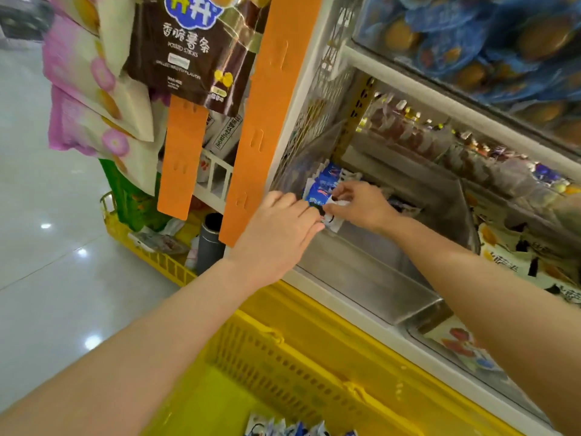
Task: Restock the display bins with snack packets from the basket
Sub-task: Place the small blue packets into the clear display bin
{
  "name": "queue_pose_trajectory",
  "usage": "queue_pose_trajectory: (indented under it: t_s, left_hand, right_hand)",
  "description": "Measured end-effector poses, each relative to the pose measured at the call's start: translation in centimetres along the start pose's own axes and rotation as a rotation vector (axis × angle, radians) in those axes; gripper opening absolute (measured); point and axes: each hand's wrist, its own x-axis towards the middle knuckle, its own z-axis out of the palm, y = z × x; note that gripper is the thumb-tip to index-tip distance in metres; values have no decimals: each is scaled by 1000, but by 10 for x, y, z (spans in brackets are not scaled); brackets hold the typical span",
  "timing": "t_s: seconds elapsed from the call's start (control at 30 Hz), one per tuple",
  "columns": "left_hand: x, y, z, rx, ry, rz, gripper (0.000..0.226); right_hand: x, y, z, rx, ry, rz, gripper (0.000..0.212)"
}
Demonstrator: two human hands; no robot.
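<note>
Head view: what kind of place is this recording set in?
Most likely a snack shop or supermarket aisle. Clear display bins on shelving hold loose packets, bagged snacks hang on orange clip strips, and a yellow basket of stock sits below both hands.

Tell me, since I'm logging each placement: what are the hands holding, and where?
Both hands grip one blue-and-white snack packet in the clear bin: right hand pinches its upper edge, left hand its lower white end.
</note>
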Motion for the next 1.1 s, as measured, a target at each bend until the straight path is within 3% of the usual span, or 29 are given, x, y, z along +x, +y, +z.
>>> queue_pose_trajectory:
  t_s: [0.17, 0.47, 0.6, 0.8, 0.97, 1.1]
  left_hand:
    - [-1, -5, 7, -16, 88, 29, 37]
    - [-1, -3, 7, -25, 47, -3, 46]
    - [0, 1, 0, -32, -38, -28, 47]
    - [-4, 11, -6, -89, -45, -56, 35]
    - [-27, 28, -14, -160, 15, -42, 33]
    - [-69, 55, -4, -210, 81, 31, 27]
  right_hand:
    - [21, 2, 15, -105, 46, -90, 35]
    - [10, -4, 9, -313, -2, -95, 43]
    - [-7, -11, -1, -155, -22, -73, 51]
    - [-104, -25, -18, 224, 72, -170, 57]
    - [-188, -8, -1, -192, 225, -295, 56]
    - [-229, 4, 22, -93, 258, -297, 52]
